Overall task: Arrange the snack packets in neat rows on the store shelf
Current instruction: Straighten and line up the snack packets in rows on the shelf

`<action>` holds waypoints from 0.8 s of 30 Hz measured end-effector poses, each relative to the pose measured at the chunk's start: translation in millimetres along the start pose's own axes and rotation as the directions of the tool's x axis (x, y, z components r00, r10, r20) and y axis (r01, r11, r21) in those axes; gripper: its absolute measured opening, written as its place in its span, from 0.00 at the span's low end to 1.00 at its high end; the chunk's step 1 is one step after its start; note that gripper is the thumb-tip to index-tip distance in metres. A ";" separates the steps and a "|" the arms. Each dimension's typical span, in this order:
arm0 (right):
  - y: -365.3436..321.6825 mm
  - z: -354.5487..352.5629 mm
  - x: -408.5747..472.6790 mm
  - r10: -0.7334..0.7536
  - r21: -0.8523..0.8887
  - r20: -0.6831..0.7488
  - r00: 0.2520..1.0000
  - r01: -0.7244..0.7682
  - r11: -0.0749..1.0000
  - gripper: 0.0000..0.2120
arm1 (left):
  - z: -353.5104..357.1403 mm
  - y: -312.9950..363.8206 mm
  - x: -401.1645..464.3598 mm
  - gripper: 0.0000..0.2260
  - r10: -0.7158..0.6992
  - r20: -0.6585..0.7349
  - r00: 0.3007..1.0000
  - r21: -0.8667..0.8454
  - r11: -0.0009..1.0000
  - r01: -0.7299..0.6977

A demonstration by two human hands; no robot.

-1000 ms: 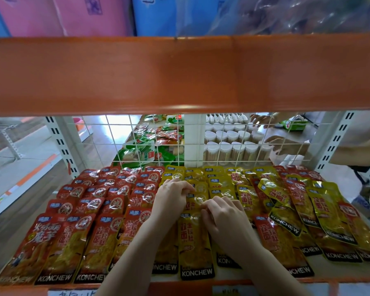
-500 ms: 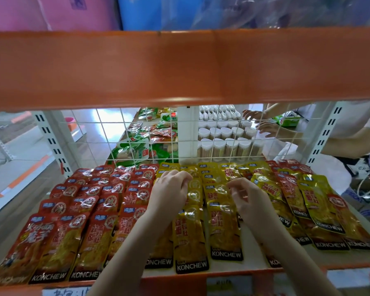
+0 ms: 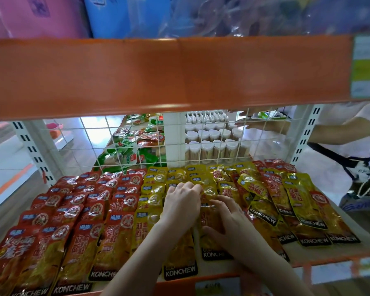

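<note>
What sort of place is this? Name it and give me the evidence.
Most likely a small shop or supermarket aisle. Branded snack packets lie in overlapping rows on an orange-edged metal shelf, a wire mesh back panel separates it from more stocked goods behind, and price label strips sit on the front edge.

Above us, an orange shelf board (image 3: 179, 75) carries a pink box (image 3: 36, 16), a blue box (image 3: 124, 16) and clear plastic wrap (image 3: 254, 16). Behind, we see a white wire grid (image 3: 137, 142); through it, green packets (image 3: 124, 152) and rows of white-capped jars (image 3: 212, 146). At right, another person's arm (image 3: 271, 127) and white sleeve (image 3: 346, 122) sit beside a slotted white upright (image 3: 305, 135).
</note>
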State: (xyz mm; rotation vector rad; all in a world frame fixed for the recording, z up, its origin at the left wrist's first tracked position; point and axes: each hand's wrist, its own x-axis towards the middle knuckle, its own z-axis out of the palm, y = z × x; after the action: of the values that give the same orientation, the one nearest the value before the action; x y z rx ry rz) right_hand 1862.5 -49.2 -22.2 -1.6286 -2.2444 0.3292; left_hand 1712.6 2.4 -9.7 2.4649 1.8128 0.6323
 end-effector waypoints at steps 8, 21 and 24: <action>1.6 2.9 2.0 -0.017 0.078 -0.059 0.998 0.021 0.997 0.32 | 4.2 -1.7 -2.8 0.13 -0.012 -0.023 1.000 -0.046 0.999 0.011; 1.5 6.0 2.1 -0.027 0.072 -0.060 0.998 0.032 0.997 0.31 | -2.2 -7.8 -9.1 0.13 0.018 -0.029 0.999 -0.128 0.992 -0.021; 0.7 6.6 2.0 -0.029 0.008 -0.066 0.997 0.029 1.000 0.30 | -1.8 -8.8 -10.2 0.13 0.010 -0.048 0.999 -0.115 0.993 -0.015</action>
State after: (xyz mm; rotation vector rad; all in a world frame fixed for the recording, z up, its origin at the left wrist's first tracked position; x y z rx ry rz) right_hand 1859.9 -46.9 -28.2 -1.5776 -2.2130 0.2736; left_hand 1701.4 -4.5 -13.4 2.4088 1.7252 0.7798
